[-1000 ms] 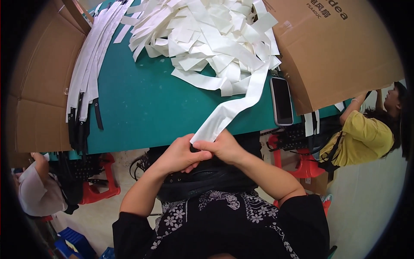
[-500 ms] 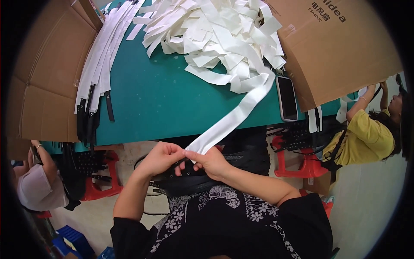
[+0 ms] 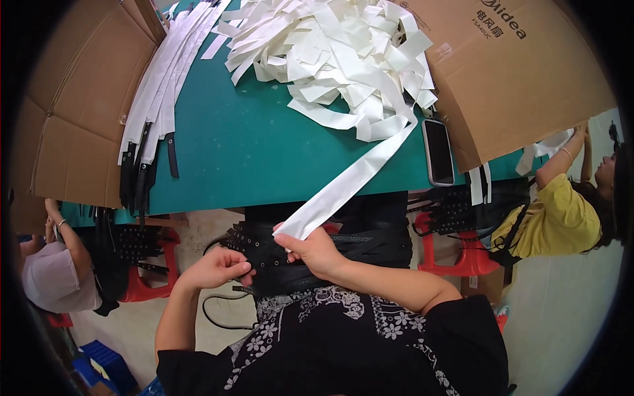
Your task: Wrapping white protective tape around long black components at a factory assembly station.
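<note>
A long white fabric strip [image 3: 350, 183] slopes from the heap down over the table's front edge. Its near end is pinched between the thumb and fingers of my right hand [image 3: 314, 252]. My left hand [image 3: 219, 267] is apart from the strip, lower and to the left, its fingers loosely curled with nothing visible in them. Just beyond its fingertips lie black straps [image 3: 284, 270] with metal eyelets, bundled across my lap. On the table a large heap of white strips [image 3: 330, 59] spreads out at the far side.
Long white strips with black strap ends [image 3: 158, 99] lie at the table's [image 3: 231, 145] left. Cardboard boxes [image 3: 86, 112] flank both sides. A phone [image 3: 437, 152] rests near the right edge. People sit at both sides, one in a yellow shirt [image 3: 561, 218], beside red stools [image 3: 456, 254].
My left hand has let go of the white strip's end and moved down and left toward the black straps. My right hand still holds the strip, which now hangs straighter.
</note>
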### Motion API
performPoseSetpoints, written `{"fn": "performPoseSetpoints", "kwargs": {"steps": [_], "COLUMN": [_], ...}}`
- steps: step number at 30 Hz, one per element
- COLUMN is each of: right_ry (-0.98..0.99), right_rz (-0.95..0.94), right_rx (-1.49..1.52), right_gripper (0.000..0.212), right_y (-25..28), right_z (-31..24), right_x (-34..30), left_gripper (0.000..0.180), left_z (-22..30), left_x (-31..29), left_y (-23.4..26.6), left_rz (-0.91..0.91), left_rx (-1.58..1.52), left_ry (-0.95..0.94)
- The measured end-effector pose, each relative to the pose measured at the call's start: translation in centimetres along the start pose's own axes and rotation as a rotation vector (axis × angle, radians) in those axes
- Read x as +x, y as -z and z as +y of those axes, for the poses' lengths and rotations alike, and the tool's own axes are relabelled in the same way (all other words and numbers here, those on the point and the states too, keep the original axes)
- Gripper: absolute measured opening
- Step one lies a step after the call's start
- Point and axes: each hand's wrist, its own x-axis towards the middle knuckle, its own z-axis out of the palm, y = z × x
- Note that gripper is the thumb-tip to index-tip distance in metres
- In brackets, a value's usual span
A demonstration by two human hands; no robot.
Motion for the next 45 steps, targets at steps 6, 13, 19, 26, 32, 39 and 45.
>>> {"fn": "performPoseSetpoints", "kwargs": {"steps": [6, 13, 19, 26, 32, 39, 45], "right_ry": [0.01, -0.01, 0.023, -0.011, -0.023, -0.065, 0.259], "right_rz": [-0.171, -0.144, -0.187, -0.182, -0.118, -0.117, -0.503], "right_rx": [-0.138, -0.224, -0.326, -0.289, -0.337, -0.311, -0.813], "right_gripper": [0.027, 0.028, 0.031, 0.035, 0.035, 0.034, 0.039], "right_y": [-3.3, -2.3, -2.8, -3.2, -2.8, -1.7, -1.0], "right_z": [4.5, 6.0, 5.4, 5.2, 6.2, 4.9, 5.3], "right_x": [-1.5, -1.2, -2.0, -2.7, -2.9, -2.4, -2.4], "left_gripper": [0.02, 0.017, 0.016, 0.017, 0.015, 0.021, 0.032], "left_z": [-2.9, -6.5, -6.1, -6.2, -7.3, -9.5, -6.7], "left_x": [-0.6, -3.3, -2.5, -1.5, -2.8, -3.0, -0.8], "left_y": [-1.3, -1.2, -2.2, -3.1, -3.3, -4.3, -6.2], "left_rz": [-0.026, 0.107, 0.087, 0.041, 0.077, 0.158, 0.317], "left_rx": [-0.13, -0.17, -0.179, -0.177, -0.195, -0.317, -0.223], "left_ry": [0.103, 0.083, -0.047, -0.062, -0.01, -0.093, -0.103]}}
